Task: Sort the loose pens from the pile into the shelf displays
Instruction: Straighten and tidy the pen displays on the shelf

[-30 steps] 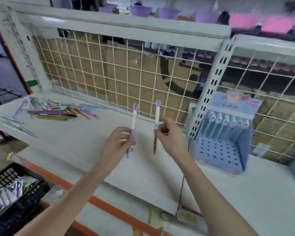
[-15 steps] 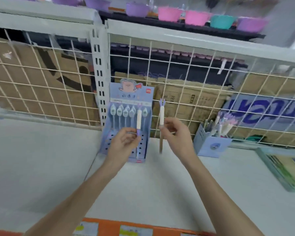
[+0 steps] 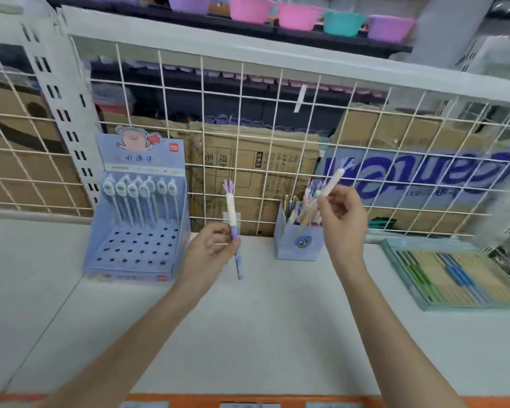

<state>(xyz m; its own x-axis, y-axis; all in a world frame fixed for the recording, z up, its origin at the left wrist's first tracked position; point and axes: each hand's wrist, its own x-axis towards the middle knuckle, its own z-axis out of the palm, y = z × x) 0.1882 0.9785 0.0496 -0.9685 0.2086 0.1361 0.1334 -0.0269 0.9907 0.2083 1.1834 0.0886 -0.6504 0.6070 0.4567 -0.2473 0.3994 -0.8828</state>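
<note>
The right hand has carried its pen over to the cup. Left hand fingers stay clamped on theirs, now right of the display.

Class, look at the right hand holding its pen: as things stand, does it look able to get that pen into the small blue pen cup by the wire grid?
Probably yes. The right hand holds its pen tilted just above and beside the blue pen cup, whose top is open. Only the pens already standing inside crowd the opening.
</note>
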